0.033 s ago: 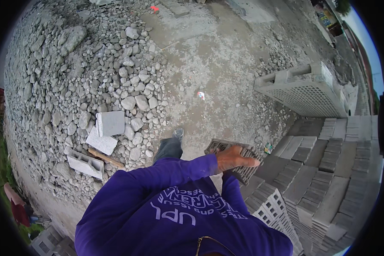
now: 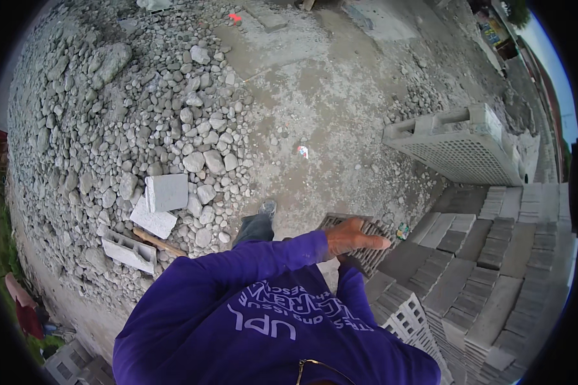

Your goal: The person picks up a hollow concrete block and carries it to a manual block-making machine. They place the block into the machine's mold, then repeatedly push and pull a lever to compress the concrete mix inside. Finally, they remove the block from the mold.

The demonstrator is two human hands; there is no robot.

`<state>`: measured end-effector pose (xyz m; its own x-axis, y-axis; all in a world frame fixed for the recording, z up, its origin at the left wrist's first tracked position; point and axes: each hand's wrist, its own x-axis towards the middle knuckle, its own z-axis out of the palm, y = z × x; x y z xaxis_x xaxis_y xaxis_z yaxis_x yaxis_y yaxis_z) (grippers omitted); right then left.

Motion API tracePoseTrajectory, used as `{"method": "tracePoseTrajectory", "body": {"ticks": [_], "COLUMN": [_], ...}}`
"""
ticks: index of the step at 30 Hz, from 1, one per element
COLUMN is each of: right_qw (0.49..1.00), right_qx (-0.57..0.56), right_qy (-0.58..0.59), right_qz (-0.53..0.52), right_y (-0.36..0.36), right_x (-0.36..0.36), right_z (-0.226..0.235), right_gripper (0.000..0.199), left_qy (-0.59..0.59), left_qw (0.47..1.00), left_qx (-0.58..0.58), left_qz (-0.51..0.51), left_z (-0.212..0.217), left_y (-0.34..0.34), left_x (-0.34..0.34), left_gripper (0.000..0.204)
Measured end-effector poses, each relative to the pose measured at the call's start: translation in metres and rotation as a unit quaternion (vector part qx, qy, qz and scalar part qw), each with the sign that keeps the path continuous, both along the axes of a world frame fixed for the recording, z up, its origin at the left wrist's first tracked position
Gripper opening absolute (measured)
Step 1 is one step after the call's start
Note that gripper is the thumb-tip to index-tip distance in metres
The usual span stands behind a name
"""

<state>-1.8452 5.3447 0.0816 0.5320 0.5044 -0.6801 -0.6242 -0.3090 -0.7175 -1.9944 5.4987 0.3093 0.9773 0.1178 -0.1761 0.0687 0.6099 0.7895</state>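
Note:
My left hand (image 2: 353,237) reaches across my body to the right, its fingers wrapped over the upper edge of a grey concrete block (image 2: 374,255) with a ridged, slotted face. The block is tilted in front of my right side, beside a stack of similar concrete blocks (image 2: 443,282). Below it, my right hand (image 2: 349,260) shows only as a small dark patch at the end of the purple sleeve. Its fingers are hidden, so their grip cannot be made out.
A tall perforated block wall (image 2: 453,144) stands at the right. Loose stones (image 2: 141,115) cover the left, with broken block pieces (image 2: 167,194), a hollow block (image 2: 128,249) and a wooden stick (image 2: 158,242) on them. A dirt path (image 2: 308,102) runs ahead; my foot (image 2: 268,208) is on it.
The held block has shifted slightly to the right and its visible angle has changed a little. The surroundings sit slightly lower in the picture. My left hand keeps its grip.

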Motion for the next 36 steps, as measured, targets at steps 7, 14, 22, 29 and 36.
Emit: {"method": "tracePoseTrajectory", "body": {"ticks": [7,14,22,29,36], "right_qw": [0.989,0.895,0.810,0.742,0.605], "right_qx": [-0.029,-0.195,-0.305,-0.274,-0.324], "right_qy": [-0.143,-0.390,-0.444,-0.487,-0.535], "right_qz": [-0.023,0.092,0.232,0.370,0.493], "right_y": [0.177,0.457,0.712,0.956,1.192], "right_x": [0.198,0.303,0.407,0.432,0.424], "right_z": [0.033,0.042,-0.038,-0.076,-0.136], "right_gripper": [0.036,0.012,0.035,0.035,0.048], "left_qy": [0.105,0.279,0.415,0.472,0.479], "left_qw": [0.986,0.924,0.881,0.810,0.770], "left_qx": [0.127,0.231,0.202,0.179,0.086], "left_qz": [-0.040,0.126,0.106,0.298,0.413], "left_z": [-0.051,-0.161,-0.172,-0.256,-0.365], "left_y": [0.258,0.497,0.742,0.892,1.037], "left_x": [0.146,0.242,0.266,0.269,0.268], "left_gripper": [0.073,0.108,0.093,0.067,0.055]}}
